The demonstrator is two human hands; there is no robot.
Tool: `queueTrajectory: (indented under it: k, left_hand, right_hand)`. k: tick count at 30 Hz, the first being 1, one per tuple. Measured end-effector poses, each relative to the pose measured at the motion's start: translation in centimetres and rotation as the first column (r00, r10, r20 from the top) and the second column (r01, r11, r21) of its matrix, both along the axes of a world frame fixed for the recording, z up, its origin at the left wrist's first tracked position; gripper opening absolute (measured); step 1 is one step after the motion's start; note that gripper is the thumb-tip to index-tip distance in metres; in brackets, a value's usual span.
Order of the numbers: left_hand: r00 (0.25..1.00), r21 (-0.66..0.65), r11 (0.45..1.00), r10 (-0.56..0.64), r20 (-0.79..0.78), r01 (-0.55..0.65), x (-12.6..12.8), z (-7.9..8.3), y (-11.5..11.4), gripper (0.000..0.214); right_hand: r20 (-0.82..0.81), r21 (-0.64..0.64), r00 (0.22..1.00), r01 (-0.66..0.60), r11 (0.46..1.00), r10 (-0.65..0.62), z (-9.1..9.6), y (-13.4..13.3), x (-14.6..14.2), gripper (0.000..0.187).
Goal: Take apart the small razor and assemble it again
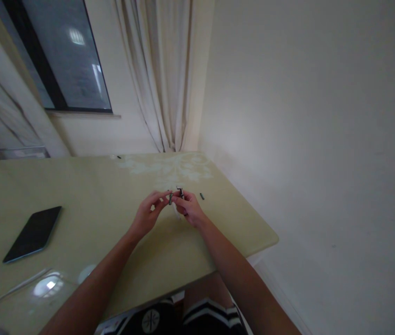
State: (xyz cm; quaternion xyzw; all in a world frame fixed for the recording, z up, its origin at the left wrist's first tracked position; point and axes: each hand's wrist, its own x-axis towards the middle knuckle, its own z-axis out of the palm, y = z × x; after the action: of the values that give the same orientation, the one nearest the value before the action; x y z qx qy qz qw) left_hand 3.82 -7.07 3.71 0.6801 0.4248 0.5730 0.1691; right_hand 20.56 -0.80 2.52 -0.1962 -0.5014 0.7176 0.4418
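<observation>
My left hand (147, 211) is closed in a pinch on a small, narrow, dark greenish strip (170, 199), held upright above the table. Close beside it, my right hand (190, 209) grips a small black-and-silver piece (180, 191) with a bent top; its kind is too small to make out. The fingertips of both hands nearly meet, and I cannot tell whether the two pieces touch. A similar short dark strip (202, 196) lies on the table just right of my right hand.
The pale yellow-green glossy table (113, 195) has a right edge running beside a white wall (305, 139). A dark tablet (33, 234) lies at left, with a white cable (16, 287) nearer me. A tiny dark object (119, 157) sits at the far edge, before curtains (162, 70).
</observation>
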Motion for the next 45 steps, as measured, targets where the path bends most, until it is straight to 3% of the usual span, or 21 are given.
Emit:
queueTrajectory:
  k: [7,12,21,25,29,33,36,41,45]
  left_hand:
    - [1.000,-0.040,0.999,-0.011,-0.008,0.010,0.3,0.3,-0.3,0.028]
    - [0.987,-0.173,0.982,-0.049,0.155,0.075,0.2,0.0,0.0,0.032]
    - [0.869,-0.357,0.866,-0.157,0.469,0.349,0.0,0.2,-0.2,0.041]
    - [0.805,-0.396,0.828,-0.108,0.584,0.398,0.2,0.0,-0.2,0.044]
    - [0.827,-0.449,0.835,-0.013,0.562,0.319,-0.1,0.1,0.0,0.045]
    - [0.865,-0.482,0.808,-0.065,0.498,0.338,-0.6,-0.1,0.1,0.040]
    - [0.867,-0.489,0.795,-0.091,0.489,0.360,-0.6,-0.3,0.1,0.039]
    - [0.867,-0.455,0.832,-0.062,0.494,0.319,-0.9,-0.5,0.3,0.044]
    - [0.846,-0.350,0.906,-0.016,0.533,0.237,-1.3,-0.5,0.6,0.052]
  right_hand:
    - [-0.006,0.024,1.000,0.016,1.000,-0.015,0.0,-0.2,-0.1,0.032]
    - [0.029,0.021,0.998,0.051,0.999,-0.051,0.1,-0.1,0.0,0.036]
    - [0.050,0.075,0.999,-0.011,0.997,0.007,0.4,-0.5,0.1,0.037]
    - [0.121,0.154,0.989,0.068,0.986,-0.087,0.4,-0.7,0.1,0.041]
    - [0.224,0.400,0.931,0.181,0.898,-0.287,0.3,-0.9,0.1,0.039]
    - [0.240,0.622,0.881,0.183,0.761,-0.408,0.5,-1.2,0.3,0.031]
    - [0.240,0.692,0.859,0.175,0.700,-0.452,0.8,-1.2,0.4,0.028]
    - [0.215,0.704,0.865,0.184,0.686,-0.453,0.8,-1.3,0.6,0.026]
    - [0.186,0.610,0.910,0.188,0.770,-0.370,0.6,-1.4,0.7,0.032]
